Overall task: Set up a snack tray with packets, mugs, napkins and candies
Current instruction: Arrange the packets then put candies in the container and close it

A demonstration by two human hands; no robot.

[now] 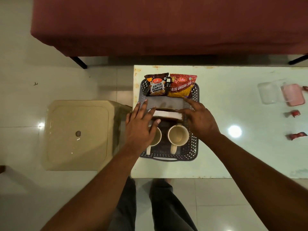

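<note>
Two hands flank the napkin stack lying mid-tray with its long axis left-right between packets and mugs, left hand and right hand with fingers spread wide at either end, holding nothing.

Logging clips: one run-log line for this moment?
tray: two packets, two mugs | left hand, right hand: on napkins | candies: on table
</note>
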